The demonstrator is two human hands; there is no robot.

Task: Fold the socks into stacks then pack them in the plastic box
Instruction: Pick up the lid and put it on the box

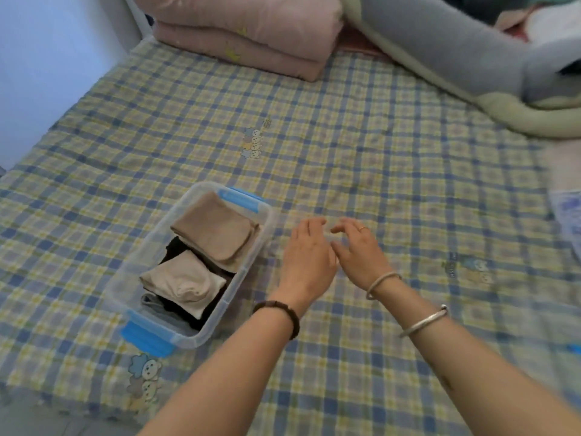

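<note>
Plaid bed [377,152]: box [132,262] packed with folded socks [213,231], just left of left hand [309,256]; right hand [361,253] alongside; both loosely curled, empty.

we locate the box [143,253] on the bed [377,136], left of centre, with folded socks [213,228] inside. the left hand [309,256] and right hand [361,256] sit side by side, just right of the box. a blanket [251,36] lies behind, a duvet [456,51] far right.
</note>
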